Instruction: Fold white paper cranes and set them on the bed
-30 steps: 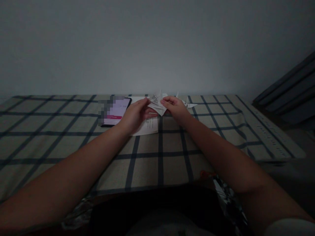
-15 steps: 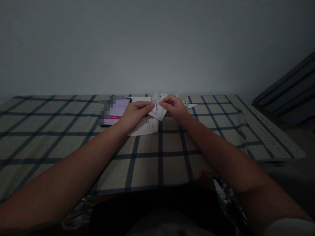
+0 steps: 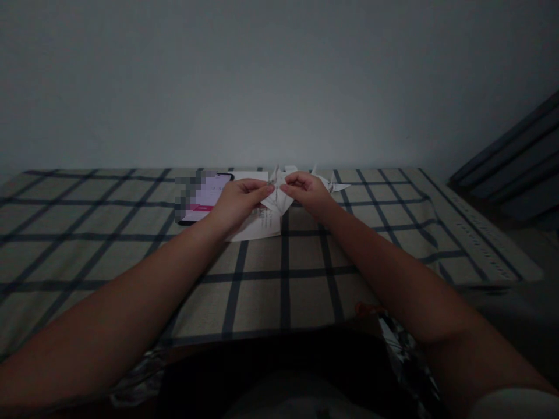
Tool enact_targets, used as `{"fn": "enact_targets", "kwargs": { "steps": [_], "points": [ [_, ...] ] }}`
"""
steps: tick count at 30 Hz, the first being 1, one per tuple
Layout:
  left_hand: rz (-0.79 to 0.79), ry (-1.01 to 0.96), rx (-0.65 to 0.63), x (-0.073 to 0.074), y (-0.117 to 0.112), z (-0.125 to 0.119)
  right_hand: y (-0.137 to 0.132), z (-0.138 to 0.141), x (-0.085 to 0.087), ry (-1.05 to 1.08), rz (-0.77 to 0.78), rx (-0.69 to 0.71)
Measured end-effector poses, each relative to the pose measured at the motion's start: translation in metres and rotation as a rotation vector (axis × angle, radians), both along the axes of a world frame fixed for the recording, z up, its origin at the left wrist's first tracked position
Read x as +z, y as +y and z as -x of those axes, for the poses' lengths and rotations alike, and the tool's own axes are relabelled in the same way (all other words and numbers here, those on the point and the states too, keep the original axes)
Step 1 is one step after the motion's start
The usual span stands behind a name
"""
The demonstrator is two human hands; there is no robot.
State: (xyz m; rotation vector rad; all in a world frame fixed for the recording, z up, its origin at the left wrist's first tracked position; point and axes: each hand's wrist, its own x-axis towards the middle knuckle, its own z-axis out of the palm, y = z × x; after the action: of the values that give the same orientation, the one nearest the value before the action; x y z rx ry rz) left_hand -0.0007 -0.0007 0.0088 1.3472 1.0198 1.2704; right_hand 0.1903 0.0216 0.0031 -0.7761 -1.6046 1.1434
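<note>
Between my two hands is a piece of folded white paper [image 3: 280,201], an origami shape with pointed tips at the top and a wider lower part. My left hand [image 3: 241,198] pinches its left side with thumb and fingers. On the other side, my right hand [image 3: 307,189] pinches it near the middle. A printed sheet of paper [image 3: 253,230] lies on the cloth beneath my left hand. Just beyond my right hand rests another folded white paper piece [image 3: 339,187] with pointed ends, partly hidden by that hand.
A phone [image 3: 205,201] with a lit screen lies left of my left hand, partly blurred out. The checked tablecloth [image 3: 262,291] covers the table up to the grey wall [image 3: 279,81]. Dark pleated fabric [image 3: 519,163] hangs at the right.
The folded paper has turned slightly and its lower flaps look more spread. My right fingers have shifted a little to the left on it. My left hand stays about where it was.
</note>
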Motion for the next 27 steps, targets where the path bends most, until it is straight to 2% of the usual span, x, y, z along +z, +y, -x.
{"fn": "enact_targets", "kwargs": {
  "steps": [7, 15, 22, 27],
  "points": [
    [-0.022, 0.04, -0.019, 0.0, -0.003, -0.001, 0.001, -0.001, -0.001, -0.085, -0.081, -0.004],
    [0.03, 0.143, -0.02, 0.002, -0.007, -0.002, -0.003, -0.006, 0.006, -0.303, -0.292, -0.094],
    [-0.006, 0.154, -0.057, -0.002, -0.005, 0.0, -0.005, -0.005, 0.009, -0.294, -0.275, -0.068],
    [-0.095, 0.27, 0.0, 0.0, -0.006, 0.001, -0.007, -0.003, 0.009, -0.255, -0.183, -0.043]
  ]
}}
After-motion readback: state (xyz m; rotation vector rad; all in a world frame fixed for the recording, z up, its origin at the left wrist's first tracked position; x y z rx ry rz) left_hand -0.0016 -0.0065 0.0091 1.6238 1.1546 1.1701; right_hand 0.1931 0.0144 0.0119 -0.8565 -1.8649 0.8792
